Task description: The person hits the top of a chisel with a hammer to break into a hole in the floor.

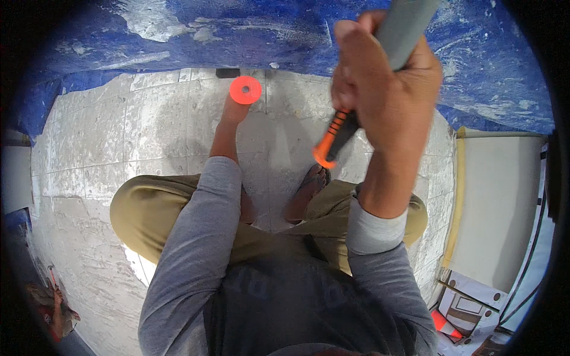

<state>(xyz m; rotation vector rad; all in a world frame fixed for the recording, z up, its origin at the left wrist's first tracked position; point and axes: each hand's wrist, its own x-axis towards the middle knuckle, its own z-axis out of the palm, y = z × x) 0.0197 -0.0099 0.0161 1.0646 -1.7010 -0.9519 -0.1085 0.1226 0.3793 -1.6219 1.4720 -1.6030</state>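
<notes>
My left hand (237, 111) reaches toward the foot of the blue wall, closed on a chisel with a round, bright orange hand guard (254, 90). A grey metal striking end shows at the guard's centre. The guard hides most of the fingers and the shaft below it. Raised at the upper right, my right hand (389, 89) is wrapped round a hammer (407, 29) with a grey shaft and a black-and-orange grip end. Its head lies outside the view. The hammer is well apart from the chisel.
The blue wall (285, 41) has chipped, whitish patches. A dark flat piece (227, 73) lies at its foot. Worn pale tiles (89, 166) cover the floor. On the right stand a white panel (496, 202) and an orange-white cone (445, 323). Another person (56, 311) is at the lower left.
</notes>
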